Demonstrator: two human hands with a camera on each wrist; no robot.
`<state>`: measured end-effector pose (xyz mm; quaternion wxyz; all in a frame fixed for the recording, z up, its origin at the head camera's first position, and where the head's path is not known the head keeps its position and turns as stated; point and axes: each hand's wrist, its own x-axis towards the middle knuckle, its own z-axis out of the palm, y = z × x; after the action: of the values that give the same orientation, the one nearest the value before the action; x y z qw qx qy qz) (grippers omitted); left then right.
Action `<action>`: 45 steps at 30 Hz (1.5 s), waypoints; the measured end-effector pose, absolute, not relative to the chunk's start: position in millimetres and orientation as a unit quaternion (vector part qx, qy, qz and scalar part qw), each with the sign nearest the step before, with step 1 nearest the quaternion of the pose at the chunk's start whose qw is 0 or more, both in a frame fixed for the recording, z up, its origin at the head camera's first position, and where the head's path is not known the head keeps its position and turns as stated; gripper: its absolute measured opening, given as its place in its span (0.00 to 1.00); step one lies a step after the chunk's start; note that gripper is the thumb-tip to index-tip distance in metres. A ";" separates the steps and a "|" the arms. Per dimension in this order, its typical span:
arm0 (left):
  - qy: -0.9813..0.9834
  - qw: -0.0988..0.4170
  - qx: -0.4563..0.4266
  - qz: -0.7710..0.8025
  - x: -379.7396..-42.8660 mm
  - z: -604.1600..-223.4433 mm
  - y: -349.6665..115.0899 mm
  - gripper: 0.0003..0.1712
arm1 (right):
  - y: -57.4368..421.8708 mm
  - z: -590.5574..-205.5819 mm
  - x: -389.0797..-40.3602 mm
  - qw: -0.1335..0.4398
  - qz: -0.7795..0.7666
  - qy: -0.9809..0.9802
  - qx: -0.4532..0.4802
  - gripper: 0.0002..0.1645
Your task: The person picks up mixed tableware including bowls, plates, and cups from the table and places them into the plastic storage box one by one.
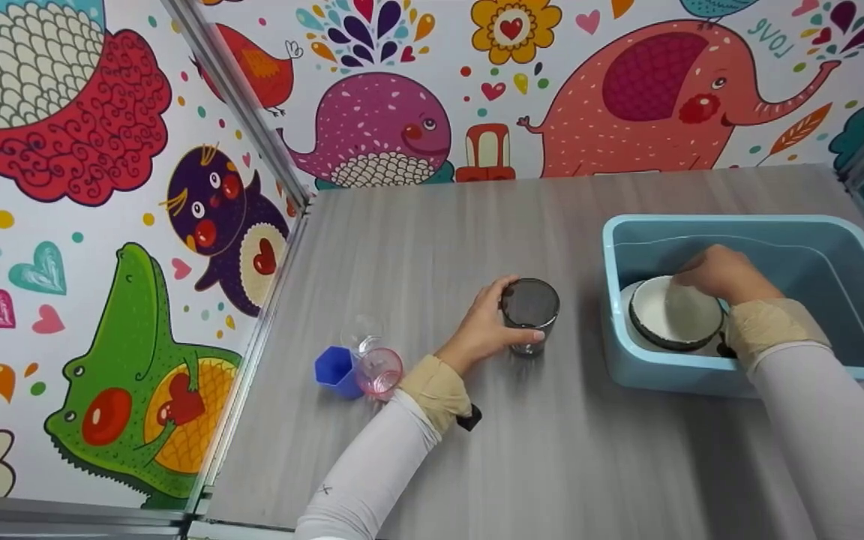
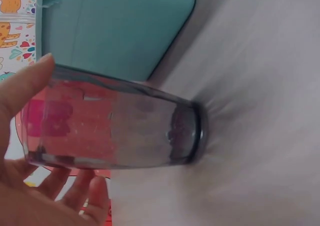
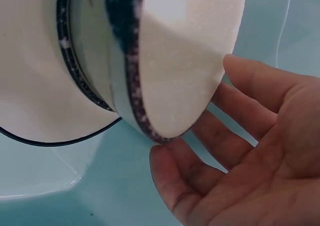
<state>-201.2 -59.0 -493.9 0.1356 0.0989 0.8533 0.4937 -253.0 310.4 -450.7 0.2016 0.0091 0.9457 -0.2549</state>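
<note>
My left hand [image 1: 483,328] holds a tall dark-tinted glass [image 1: 531,301] near its rim, with the thumb on the near side and the fingers round the back. In the left wrist view the clear-walled glass [image 2: 140,128] stands with its base at the tabletop. Inside a light blue basin [image 1: 758,384], my right hand [image 1: 724,274] grips the edge of a white bowl [image 1: 653,311] with a dark speckled rim. Its thumb lies on the bowl's inside and the fingers pass beneath, as the right wrist view shows. That bowl [image 3: 180,80] is tilted beside other white dishes [image 3: 35,90].
To the left of my left forearm, a blue hexagonal cup [image 1: 336,373], a pink clear glass [image 1: 379,373] and a small colourless glass [image 1: 361,330] are grouped on the grey table [image 1: 432,240]. Patterned panels [image 1: 252,112] wall the back and left sides.
</note>
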 end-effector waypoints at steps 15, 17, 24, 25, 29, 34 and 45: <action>0.852 0.140 0.092 0.496 -201.7 -494.3 -58.7 0.54 | 309.5 -440.7 -247.5 0.189 -0.325 0.925 0.052 0.36; 0.852 0.139 0.093 0.496 -201.9 -494.3 -58.0 0.54 | 310.3 -439.1 -246.5 0.188 -0.342 0.919 0.051 0.37; 0.853 0.138 0.086 0.497 -202.2 -492.9 -57.7 0.55 | 310.4 -433.4 -244.2 0.178 -0.371 0.910 0.046 0.38; 0.853 0.138 0.085 0.497 -202.2 -492.8 -57.8 0.55 | 310.1 -432.5 -244.2 0.172 -0.372 0.911 0.046 0.39; 0.854 0.132 0.085 0.495 -202.0 -492.6 -58.2 0.55 | 307.6 -427.0 -244.1 0.155 -0.372 0.914 0.048 0.39; 0.854 0.130 0.082 0.497 -201.2 -492.5 -57.8 0.55 | 304.9 -416.8 -242.4 0.156 -0.371 0.914 0.049 0.41; 0.856 0.131 0.078 0.493 -200.2 -492.9 -57.2 0.55 | 295.9 -392.4 -236.5 0.151 -0.376 0.914 0.037 0.44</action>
<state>-200.2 -57.2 -492.9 0.1306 0.0781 0.8564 0.4935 -236.5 295.9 -392.4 0.1508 0.0371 0.9136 -0.3757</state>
